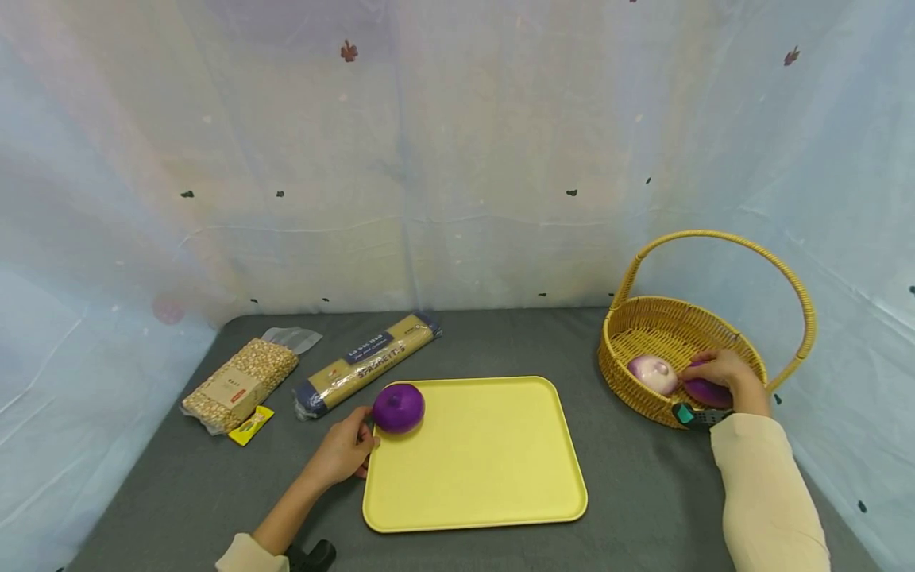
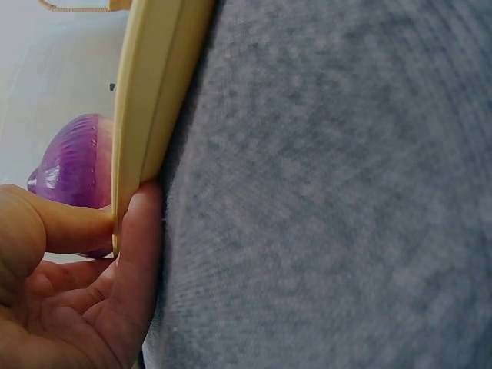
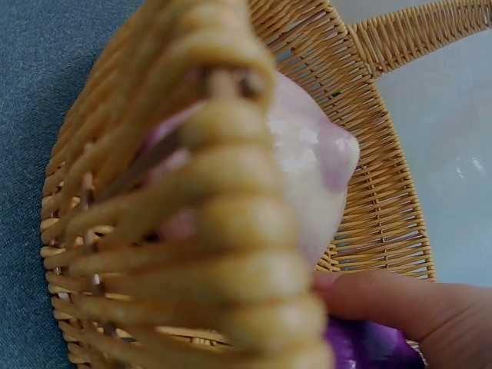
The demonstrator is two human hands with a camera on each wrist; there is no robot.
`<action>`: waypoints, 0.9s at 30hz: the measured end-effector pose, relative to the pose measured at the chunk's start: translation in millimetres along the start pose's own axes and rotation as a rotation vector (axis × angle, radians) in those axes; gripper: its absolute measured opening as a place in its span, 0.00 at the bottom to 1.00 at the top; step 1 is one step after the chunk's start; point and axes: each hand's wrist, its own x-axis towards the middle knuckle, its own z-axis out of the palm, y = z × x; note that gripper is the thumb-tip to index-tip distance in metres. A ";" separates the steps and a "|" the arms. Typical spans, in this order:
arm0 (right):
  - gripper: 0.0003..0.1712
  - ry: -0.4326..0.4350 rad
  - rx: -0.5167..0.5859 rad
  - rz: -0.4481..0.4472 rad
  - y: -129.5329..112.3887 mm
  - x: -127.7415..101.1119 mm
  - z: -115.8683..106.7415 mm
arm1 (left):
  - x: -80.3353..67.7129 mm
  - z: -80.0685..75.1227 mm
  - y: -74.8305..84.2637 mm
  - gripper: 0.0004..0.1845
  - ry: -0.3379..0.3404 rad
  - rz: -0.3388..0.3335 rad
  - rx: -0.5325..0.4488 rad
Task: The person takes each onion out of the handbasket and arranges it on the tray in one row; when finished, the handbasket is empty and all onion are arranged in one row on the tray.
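Note:
My left hand [image 1: 345,449] pinches the left rim of a yellow tray [image 1: 486,453], thumb above and fingers beneath, as the left wrist view shows. Close to that thumb, a glossy purple onion [image 1: 398,408] rests in the tray's upper left corner. On the right, my right hand [image 1: 723,372] reaches over the near rim of a wicker basket [image 1: 613,369] and grips another purple onion [image 1: 708,392], largely covered by the fingers. Beside it in the basket lies a pale onion with purple patches [image 1: 654,374]. The basket's rim blocks much of the right wrist view.
Behind the tray lies a spaghetti pack [image 1: 368,365]. Farther left are a clear bag of pale kernels [image 1: 239,385] and a small yellow packet [image 1: 251,426]. The basket's tall handle [image 1: 806,310] arches over it. A patterned curtain [image 1: 457,159] hangs behind the grey tabletop [image 1: 500,343].

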 end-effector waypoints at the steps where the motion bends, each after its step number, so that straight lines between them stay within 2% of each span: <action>1: 0.39 0.012 -0.002 0.002 0.0 -0.3 -0.1 | 0.1 0.0 0.1 0.25 0.001 -0.001 -0.001; 5: 0.39 0.103 -0.007 -0.008 -3.6 -0.9 -1.2 | 0.4 -0.2 0.1 0.25 0.001 0.002 0.000; 10: 0.40 0.201 0.047 -0.054 -21.2 -1.8 -7.9 | 0.2 -0.3 0.9 0.25 0.000 -0.001 -0.005; 19: 0.44 0.232 0.111 -0.208 -71.4 -13.9 -16.3 | -0.6 0.9 1.2 0.25 0.004 -0.016 -0.014; 27: 0.38 0.256 0.117 -0.373 -108.2 -27.4 -14.7 | 0.5 0.3 1.3 0.25 0.001 -0.013 -0.004</action>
